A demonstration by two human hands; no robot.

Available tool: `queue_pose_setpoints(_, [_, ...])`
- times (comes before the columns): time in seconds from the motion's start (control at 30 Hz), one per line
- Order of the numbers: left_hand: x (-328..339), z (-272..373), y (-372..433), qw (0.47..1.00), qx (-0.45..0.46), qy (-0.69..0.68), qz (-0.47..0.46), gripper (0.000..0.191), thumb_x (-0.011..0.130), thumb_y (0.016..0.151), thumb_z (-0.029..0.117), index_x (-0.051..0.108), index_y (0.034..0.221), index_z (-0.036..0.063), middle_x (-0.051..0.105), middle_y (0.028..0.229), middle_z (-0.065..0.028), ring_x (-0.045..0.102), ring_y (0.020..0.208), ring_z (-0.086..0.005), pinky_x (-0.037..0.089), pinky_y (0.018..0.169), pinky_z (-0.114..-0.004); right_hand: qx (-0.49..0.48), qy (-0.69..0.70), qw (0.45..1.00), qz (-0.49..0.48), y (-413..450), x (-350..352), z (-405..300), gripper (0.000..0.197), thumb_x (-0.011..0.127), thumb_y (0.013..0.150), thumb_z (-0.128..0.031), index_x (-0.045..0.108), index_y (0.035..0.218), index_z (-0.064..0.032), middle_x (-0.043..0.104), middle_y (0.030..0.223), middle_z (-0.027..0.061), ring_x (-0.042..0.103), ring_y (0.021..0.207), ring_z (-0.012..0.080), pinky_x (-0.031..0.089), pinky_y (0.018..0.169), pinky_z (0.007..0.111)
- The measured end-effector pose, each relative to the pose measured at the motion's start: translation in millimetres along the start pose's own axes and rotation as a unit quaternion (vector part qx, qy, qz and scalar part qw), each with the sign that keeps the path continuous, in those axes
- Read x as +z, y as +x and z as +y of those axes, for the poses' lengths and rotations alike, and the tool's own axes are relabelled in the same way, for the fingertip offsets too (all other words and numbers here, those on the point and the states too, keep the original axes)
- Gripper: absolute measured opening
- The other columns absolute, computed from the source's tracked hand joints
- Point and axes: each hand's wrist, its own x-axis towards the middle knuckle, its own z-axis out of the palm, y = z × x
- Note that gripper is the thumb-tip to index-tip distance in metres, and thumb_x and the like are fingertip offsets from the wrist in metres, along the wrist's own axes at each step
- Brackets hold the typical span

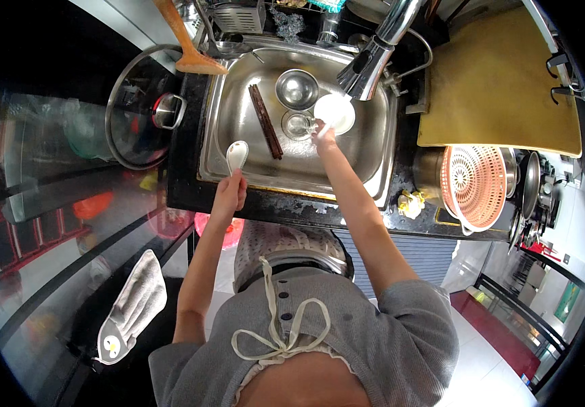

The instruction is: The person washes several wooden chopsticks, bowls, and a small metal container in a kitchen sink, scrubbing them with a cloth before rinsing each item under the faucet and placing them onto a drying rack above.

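Observation:
My left hand grips the handle of a white soup spoon above the sink's front edge. Its bowl, with small dark marks in it, points away from me. Inside the stainless steel sink, my right hand is closed around a slim white utensil; glare hides its far end against a white bowl. Left of that hand, a clear glass mug sits over the drain area. Behind the mug is a metal bowl. Dark chopsticks lie together at the sink's left.
A chrome faucet overhangs the back right. A wooden spatula and a glass pot lid are at the left. Rightward are a yellow cutting board, a pink colander and a crumpled wrapper. A grey towel hangs lower left.

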Motion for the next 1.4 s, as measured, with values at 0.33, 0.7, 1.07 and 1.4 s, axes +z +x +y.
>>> queue_pose_setpoints(0.33, [7.7, -8.7, 18.9, 0.997, -0.023, 0.077, 0.021, 0.034, 0.034, 0.078, 0.033, 0.040, 0.056, 0.0080, 0.027, 0.039, 0.0049, 0.022, 0.029, -0.0039, 0.015, 0.027, -0.019, 0.150, 0.057, 0.946, 0.281, 20.1, -33.3, -7.6, 0.044, 0.051, 0.065, -0.015, 0.026, 0.101, -0.0112, 0.044, 0.083, 0.0132, 0.051, 0.061, 0.0275, 0.045, 0.047, 0.035])
queue_pose_setpoints(0.7, [44.2, -11.0, 51.7, 0.990, -0.040, 0.094, -0.102, 0.034, 0.034, 0.078, 0.035, 0.041, 0.062, 0.0063, 0.028, 0.039, 0.0053, 0.020, 0.029, -0.0034, 0.014, 0.027, -0.019, 0.095, -0.097, 0.977, 0.162, 21.8, -76.8, -22.5, 0.033, 0.043, 0.069, -0.006, 0.033, 0.100, -0.0049, 0.048, 0.084, 0.0127, 0.053, 0.064, 0.0235, 0.047, 0.041, 0.032])
queue_pose_setpoints(1.07, [101.4, -34.5, 100.9, 0.969, -0.180, -0.015, -0.166, 0.030, 0.028, 0.079, 0.032, 0.038, 0.063, 0.0090, 0.019, 0.042, 0.0058, 0.015, 0.031, -0.0055, 0.013, 0.029, -0.020, 0.056, -0.188, 0.980, -0.036, 6.3, -37.2, -120.0, 0.020, 0.045, 0.070, -0.011, 0.046, 0.088, -0.0013, 0.053, 0.076, 0.0077, 0.054, 0.064, 0.0179, 0.047, 0.051, 0.028])
queue_pose_setpoints(1.4, [95.6, -21.8, 103.6, 0.980, -0.162, -0.042, -0.112, 0.030, 0.031, 0.078, 0.032, 0.036, 0.061, 0.0085, 0.018, 0.041, 0.0051, 0.014, 0.030, -0.0060, 0.011, 0.028, -0.020, 0.040, -0.109, 0.992, -0.049, 11.7, 29.0, -94.8, 0.028, 0.041, 0.067, -0.003, 0.041, 0.093, 0.0076, 0.051, 0.080, 0.0163, 0.054, 0.065, 0.0247, 0.048, 0.052, 0.031])
